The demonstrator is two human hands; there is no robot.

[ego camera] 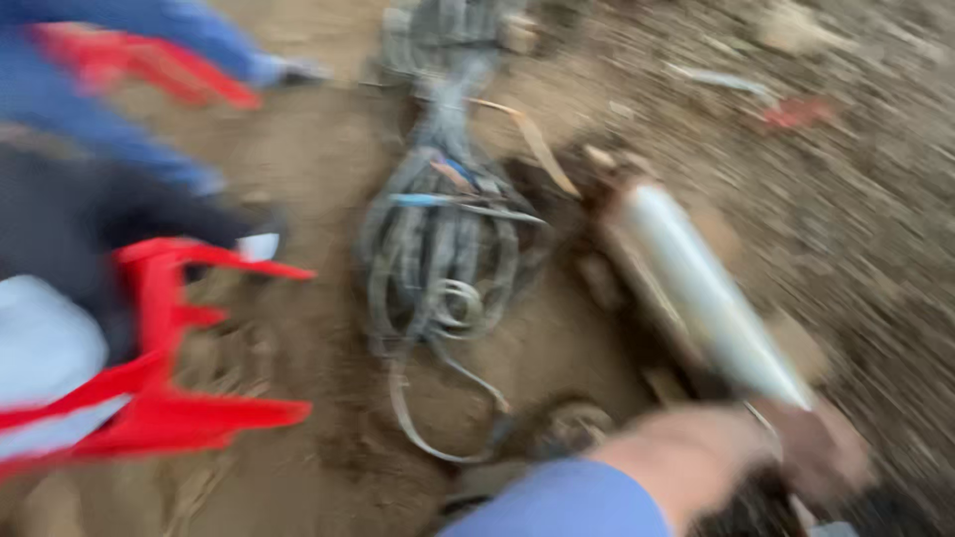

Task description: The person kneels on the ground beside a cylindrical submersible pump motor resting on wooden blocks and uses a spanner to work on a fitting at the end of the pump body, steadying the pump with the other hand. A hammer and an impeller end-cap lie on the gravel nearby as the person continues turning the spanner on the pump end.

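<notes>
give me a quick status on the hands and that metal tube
Right hand at the near end of the silver metal tube, grip blurred. Left hand not in view. Tangle of grey straps beside the tube on bare dirt.

Bare dirt ground (298,418) carries a grey strap bundle (443,249).

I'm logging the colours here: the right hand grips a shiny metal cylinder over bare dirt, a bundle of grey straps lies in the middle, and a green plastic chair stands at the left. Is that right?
Not quite: the plastic chair is red, not green, as the head view shows. The rest holds: the right hand grips the shiny metal cylinder over the dirt, with the grey straps in the middle.
</notes>
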